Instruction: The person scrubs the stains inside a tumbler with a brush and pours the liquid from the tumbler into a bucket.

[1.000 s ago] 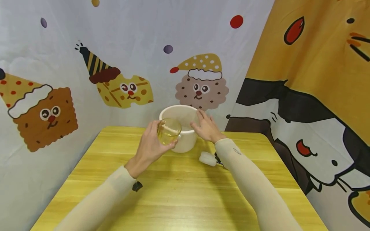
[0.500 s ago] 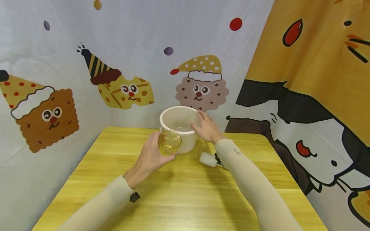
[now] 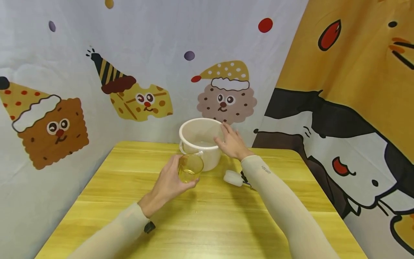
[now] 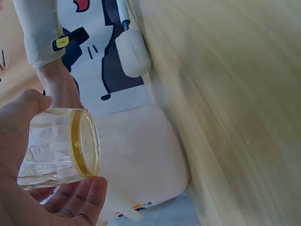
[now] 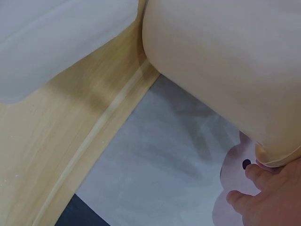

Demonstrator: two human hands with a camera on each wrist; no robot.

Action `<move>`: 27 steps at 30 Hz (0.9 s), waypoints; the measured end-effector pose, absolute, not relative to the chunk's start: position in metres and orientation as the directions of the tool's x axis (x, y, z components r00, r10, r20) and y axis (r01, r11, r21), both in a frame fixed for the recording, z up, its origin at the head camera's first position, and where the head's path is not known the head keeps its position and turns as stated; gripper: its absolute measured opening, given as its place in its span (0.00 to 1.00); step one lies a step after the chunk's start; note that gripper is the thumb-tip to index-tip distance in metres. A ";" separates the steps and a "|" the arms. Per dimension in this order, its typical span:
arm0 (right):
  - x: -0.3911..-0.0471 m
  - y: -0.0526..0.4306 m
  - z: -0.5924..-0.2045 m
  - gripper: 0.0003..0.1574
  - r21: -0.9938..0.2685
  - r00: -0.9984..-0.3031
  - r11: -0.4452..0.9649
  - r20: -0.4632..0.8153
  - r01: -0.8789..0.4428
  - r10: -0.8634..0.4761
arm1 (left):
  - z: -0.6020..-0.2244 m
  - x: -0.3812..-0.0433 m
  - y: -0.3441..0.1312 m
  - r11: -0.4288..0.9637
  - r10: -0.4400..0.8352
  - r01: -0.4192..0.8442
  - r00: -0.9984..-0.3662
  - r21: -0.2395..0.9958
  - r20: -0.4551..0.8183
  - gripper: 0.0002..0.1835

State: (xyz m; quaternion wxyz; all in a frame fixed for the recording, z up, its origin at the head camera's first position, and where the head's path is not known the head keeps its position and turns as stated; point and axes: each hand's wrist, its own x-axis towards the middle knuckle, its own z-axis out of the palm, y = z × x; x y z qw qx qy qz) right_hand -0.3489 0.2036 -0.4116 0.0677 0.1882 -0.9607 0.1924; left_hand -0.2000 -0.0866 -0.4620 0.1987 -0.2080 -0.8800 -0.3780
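My left hand [image 3: 166, 183] grips a clear yellow drinking glass [image 3: 191, 168], thumb on one side and fingers on the other. The glass is tilted, just in front of a white bucket [image 3: 210, 158]. In the left wrist view the base of the glass [image 4: 84, 143] faces the bucket wall [image 4: 146, 150]. On the bucket's right rim rests my right hand [image 3: 234, 144], its fingers extended; in the right wrist view the fingertips [image 5: 256, 174] lie outside the rim. A white sponge-headed brush [image 3: 232, 178] lies on the table below my right wrist, its handle partly hidden by my sleeve.
The wooden table [image 3: 200, 223] ends just behind the bucket, against a cloth backdrop [image 3: 145, 36] with cartoon prints. The bucket's white handle [image 3: 182, 146] hangs at its left side. A wrist camera [image 3: 150, 227] sits under my left sleeve.
My left hand has lowered the glass from over the bucket's front rim to in front of it, towards me. My right hand stays on the rim. The brush has not moved.
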 end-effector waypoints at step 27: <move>-0.346 0.202 -0.408 0.60 -0.327 -0.931 0.874 0.186 -0.360 -0.314 | -0.499 -0.193 -0.081 0.629 0.296 0.431 -0.902 0.647 0.313 0.48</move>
